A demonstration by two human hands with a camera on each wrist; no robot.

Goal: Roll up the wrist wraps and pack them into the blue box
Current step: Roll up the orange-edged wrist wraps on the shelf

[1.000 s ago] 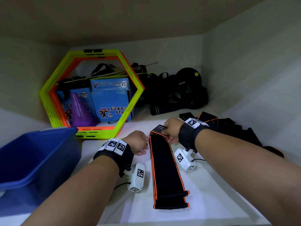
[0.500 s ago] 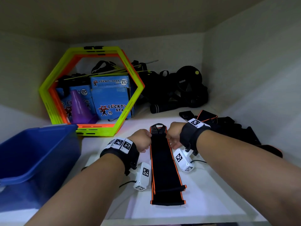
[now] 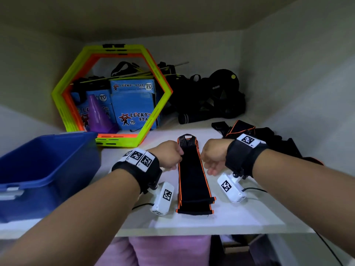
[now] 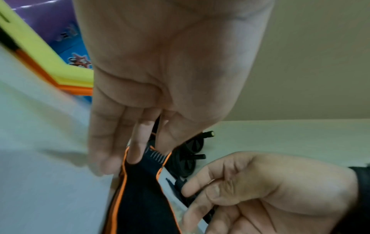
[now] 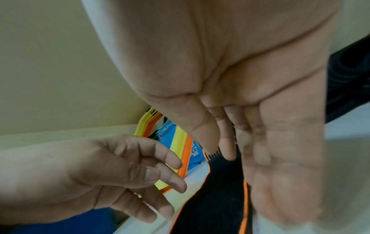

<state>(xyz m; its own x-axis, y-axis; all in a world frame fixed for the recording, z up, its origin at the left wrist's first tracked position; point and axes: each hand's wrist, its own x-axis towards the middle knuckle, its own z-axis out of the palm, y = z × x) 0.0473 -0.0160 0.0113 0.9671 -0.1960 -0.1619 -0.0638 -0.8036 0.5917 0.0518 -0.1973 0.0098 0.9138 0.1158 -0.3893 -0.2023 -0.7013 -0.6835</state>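
White shelf (image 3: 240, 217) in a pale cupboard recess, lit from the front and dim toward the back wall. At the left edge, overhanging the front a little: blue box (image 3: 48, 169), open-topped, inside not visible from here. Leaning at the back left corner: yellow and orange six-sided frames (image 3: 63, 104), with blue cartons (image 3: 134, 104) and a purple cone (image 3: 98, 114) seen through them. Heaped along the back wall toward the right corner: black gear (image 3: 211, 100), too dark to sort out. Near the right edge: loose pile of black wraps (image 3: 269, 135), some with orange trim.

Laid flat in the middle of the shelf, running from near the front edge toward the back: one wrist wrap (image 3: 192, 179), black with orange borders, unrolled, its loop end at the far side, well apart from the box.

Hovering at either side of the wrap's far half: left hand (image 3: 169, 154) just beside the left border, right hand (image 3: 213, 154) just beside the right one. Left fingers (image 5: 166, 158) loosely curled, released, thumb resting against the forefinger, gripping nothing. Right fingers (image 4: 200, 178) likewise curled and released. Cannot tell whether any fingertip brushes the cloth.
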